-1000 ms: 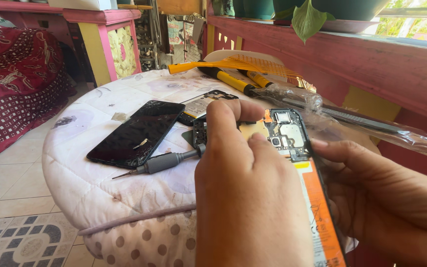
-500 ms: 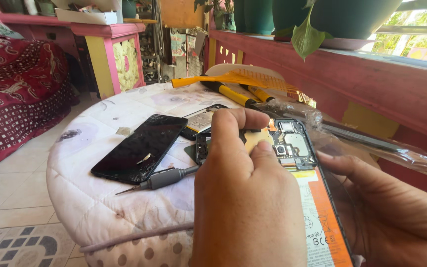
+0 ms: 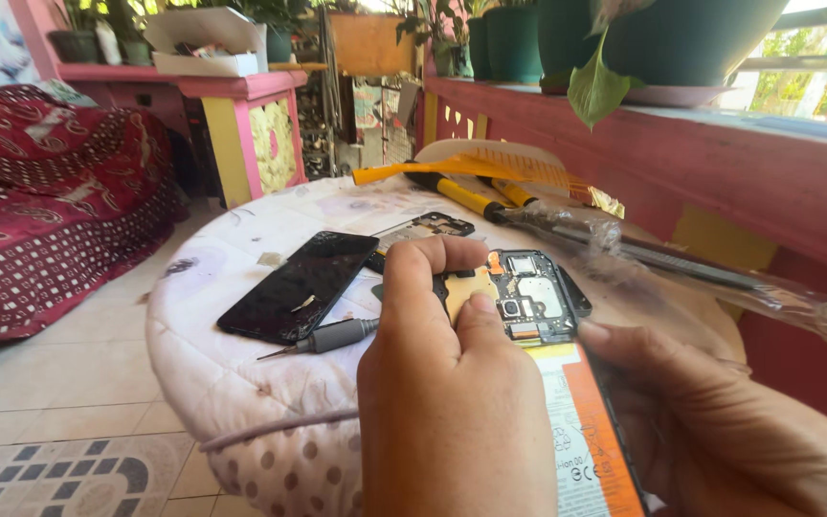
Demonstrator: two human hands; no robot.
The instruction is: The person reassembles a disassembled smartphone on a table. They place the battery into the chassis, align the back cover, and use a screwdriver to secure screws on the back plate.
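An opened phone (image 3: 540,304) shows its circuit board, camera module and an orange-edged battery. My left hand (image 3: 452,393) lies over its left side, with fingers curled on the top left corner and the thumb pressed on the board's edge. My right hand (image 3: 720,431) holds the phone's right edge from below. A black screen panel (image 3: 291,285) lies on the cushioned round table (image 3: 241,383), left of the phone. A small grey-handled screwdriver (image 3: 325,337) rests next to the panel, just left of my left hand.
A black plastic cover piece (image 3: 425,228) and yellow-handled tools (image 3: 461,194) lie at the table's far side. A long tool in clear plastic wrap (image 3: 691,268) stretches right. A red ledge with plant pots (image 3: 643,124) runs along the right. A red sofa (image 3: 40,211) stands left.
The view has risen and shifted, so the table sits lower in frame. Both hands keep hold of the phone; my left fingers have curled further over its top corner.
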